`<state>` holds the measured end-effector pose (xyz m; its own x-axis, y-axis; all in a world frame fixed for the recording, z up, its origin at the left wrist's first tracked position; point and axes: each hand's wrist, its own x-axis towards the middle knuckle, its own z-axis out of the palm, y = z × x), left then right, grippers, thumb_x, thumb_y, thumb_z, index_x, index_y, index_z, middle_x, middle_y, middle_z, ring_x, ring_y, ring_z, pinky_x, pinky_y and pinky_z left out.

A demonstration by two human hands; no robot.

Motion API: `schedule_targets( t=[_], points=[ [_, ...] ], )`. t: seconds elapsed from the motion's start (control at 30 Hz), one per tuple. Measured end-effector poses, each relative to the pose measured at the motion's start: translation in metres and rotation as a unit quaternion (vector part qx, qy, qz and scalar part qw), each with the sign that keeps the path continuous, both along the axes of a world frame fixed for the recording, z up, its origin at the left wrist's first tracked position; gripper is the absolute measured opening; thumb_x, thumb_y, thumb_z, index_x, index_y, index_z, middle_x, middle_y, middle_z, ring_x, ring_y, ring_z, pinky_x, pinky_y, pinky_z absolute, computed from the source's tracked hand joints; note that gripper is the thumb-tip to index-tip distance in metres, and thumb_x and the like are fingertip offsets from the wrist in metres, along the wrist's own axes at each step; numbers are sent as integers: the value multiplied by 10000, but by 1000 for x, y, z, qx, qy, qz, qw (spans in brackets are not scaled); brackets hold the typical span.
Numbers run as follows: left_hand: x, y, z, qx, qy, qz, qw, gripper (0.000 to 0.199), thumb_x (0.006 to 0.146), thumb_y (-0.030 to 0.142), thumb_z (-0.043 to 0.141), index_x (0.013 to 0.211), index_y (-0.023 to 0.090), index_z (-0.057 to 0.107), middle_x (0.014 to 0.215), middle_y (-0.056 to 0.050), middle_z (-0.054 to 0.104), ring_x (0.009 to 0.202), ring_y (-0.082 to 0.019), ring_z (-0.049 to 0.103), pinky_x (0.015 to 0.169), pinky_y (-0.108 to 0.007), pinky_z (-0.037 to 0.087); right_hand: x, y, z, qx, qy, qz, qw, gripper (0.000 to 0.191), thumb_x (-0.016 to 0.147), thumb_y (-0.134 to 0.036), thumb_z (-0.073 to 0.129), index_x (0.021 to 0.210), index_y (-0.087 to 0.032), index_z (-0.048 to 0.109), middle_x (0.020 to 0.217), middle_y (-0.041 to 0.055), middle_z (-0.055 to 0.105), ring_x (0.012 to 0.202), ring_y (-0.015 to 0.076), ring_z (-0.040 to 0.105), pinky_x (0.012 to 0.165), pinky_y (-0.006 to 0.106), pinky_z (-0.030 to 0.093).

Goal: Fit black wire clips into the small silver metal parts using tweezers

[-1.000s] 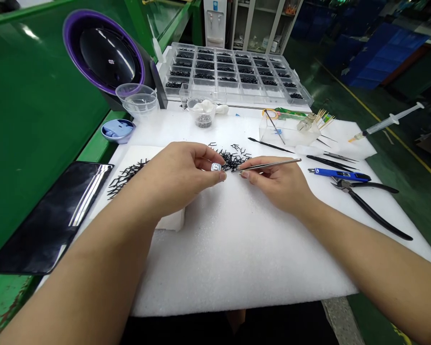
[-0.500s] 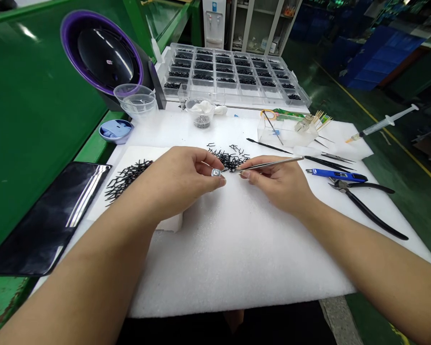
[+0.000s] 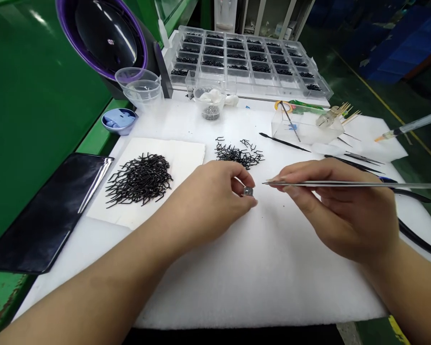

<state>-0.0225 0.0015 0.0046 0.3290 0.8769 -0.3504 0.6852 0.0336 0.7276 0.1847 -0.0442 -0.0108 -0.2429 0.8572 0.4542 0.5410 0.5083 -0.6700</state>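
Between the thumb and fingertips of my left hand (image 3: 219,201) is a small grey metal block (image 3: 248,191), too small to make out in detail. My right hand (image 3: 337,206) pinches metal tweezers (image 3: 359,184), held level with their tips pointing left toward the block, a short gap away. I cannot tell whether anything is between the tips. Just beyond my left hand lies a loose pile of small black forked pieces (image 3: 237,155). A bigger heap of black forked pieces (image 3: 140,179) rests on a white sheet (image 3: 187,148), left of that hand.
A clear compartment tray (image 3: 251,86) with black pieces stands at the back. Clear cups (image 3: 140,91), a purple-rimmed device (image 3: 104,38) and a blue dish (image 3: 119,122) are left. A clear box (image 3: 283,124), a syringe (image 3: 413,125) and black-handled pliers (image 3: 422,239) lie right.
The view has shifted. My right hand has come nearer and moved right, bringing the tweezers away from the small black pile. My left hand still holds the block, now nearer and clear of the heap.
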Motion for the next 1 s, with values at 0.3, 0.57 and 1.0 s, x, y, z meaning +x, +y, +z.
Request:
schedule_targets(
  t=[0.3,0.57,1.0],
  points=[
    [4,-1,-2,-9,-15,-12,1000,127,750,328,715,863,280,747,845,-1,769,709,-205,696,546,-290,486,-6,-11,3,-13,-14,39,999,273,897,-51,636,1078,-256,639,1046,59,761,1043,218,723,897,364,615],
    [3,-5,-8,15,-34,-14,999,80,763,364,717,825,319,736,752,52,750,601,-168,670,468,-269,461,-9,-10,2,-21,-39,29,999,249,914,-90,624,1065,-288,630,1031,55,769,1010,240,735,864,389,618],
    [4,-3,-7,32,-23,-27,999,79,771,333,707,826,295,748,735,39,753,615,-172,677,472,-268,451,-9,-9,1,-17,-75,30,997,242,905,-98,636,1077,-268,633,1033,44,778,1003,217,752,860,339,627]
  ],
)
